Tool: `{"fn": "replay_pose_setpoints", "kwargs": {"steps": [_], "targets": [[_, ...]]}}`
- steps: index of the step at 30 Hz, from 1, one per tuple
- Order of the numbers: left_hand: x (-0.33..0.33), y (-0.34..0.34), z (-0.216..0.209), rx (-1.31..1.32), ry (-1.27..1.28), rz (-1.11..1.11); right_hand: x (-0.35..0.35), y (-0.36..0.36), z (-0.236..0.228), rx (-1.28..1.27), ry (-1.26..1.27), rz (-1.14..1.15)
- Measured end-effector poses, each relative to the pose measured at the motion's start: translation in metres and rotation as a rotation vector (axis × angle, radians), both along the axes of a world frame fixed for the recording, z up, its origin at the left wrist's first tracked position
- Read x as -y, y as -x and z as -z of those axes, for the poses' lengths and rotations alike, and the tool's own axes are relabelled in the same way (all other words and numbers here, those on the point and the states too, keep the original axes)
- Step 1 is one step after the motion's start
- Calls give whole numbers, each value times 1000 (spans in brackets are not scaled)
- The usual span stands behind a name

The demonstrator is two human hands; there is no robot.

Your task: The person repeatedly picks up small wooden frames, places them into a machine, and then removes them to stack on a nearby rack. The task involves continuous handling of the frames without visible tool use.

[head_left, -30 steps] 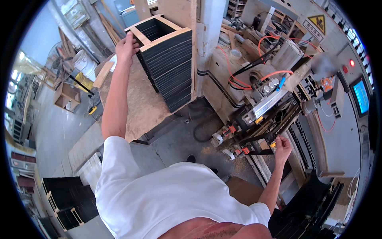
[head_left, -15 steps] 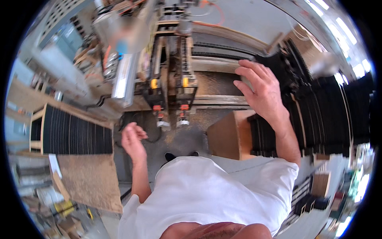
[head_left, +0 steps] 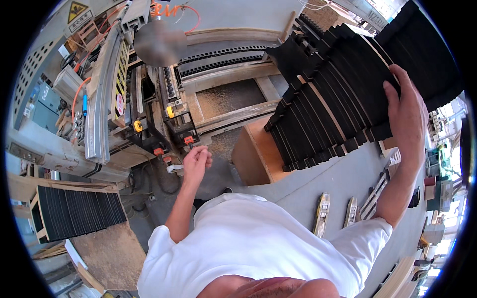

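My right hand (head_left: 408,111) is at the right end of a long row of thin black boards (head_left: 325,99) packed on edge. Its thumb and index finger are apart at the boards' edges, and I cannot tell whether they touch them. The other fingers are partly hidden behind the hand. My left hand (head_left: 197,163) hangs in front of the machine, fingers curled in, with nothing visible in them. Close by it are a red fitting (head_left: 189,140) and a whitish lever-like end (head_left: 174,169) on the machine's front.
A brown wooden box or stand (head_left: 253,154) is under the row's near end. Sawdust covers the machine bed opening (head_left: 228,99). More black boards (head_left: 79,211) stand in a rack at left, beside a wooden panel (head_left: 112,253). Pallet-truck-like forks (head_left: 322,214) lie on the floor at right.
The view has turned right, toward the black boards. My right hand has moved from over the machine bed to the boards' right end. My left hand has come nearer the machine's front, fingers more curled.
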State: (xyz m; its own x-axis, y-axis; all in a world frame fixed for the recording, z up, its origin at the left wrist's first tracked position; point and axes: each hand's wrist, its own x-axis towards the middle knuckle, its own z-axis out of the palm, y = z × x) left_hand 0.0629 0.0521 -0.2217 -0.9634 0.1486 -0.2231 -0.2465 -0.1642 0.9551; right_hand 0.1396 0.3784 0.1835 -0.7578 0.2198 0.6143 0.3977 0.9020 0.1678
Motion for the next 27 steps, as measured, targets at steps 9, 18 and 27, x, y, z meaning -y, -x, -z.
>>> {"fn": "replay_pose_setpoints", "kwargs": {"steps": [9, 18, 27], "targets": [[5, 32, 5, 48, -51, -29, -14, -9, -5, -93, 231, -211], [78, 218, -12, -20, -155, -327, 92, -9, 23, -3, -65, -493], [171, 470, 43, 143, -343, -614, 151, 74, 87, 99, 195, -660]]}}
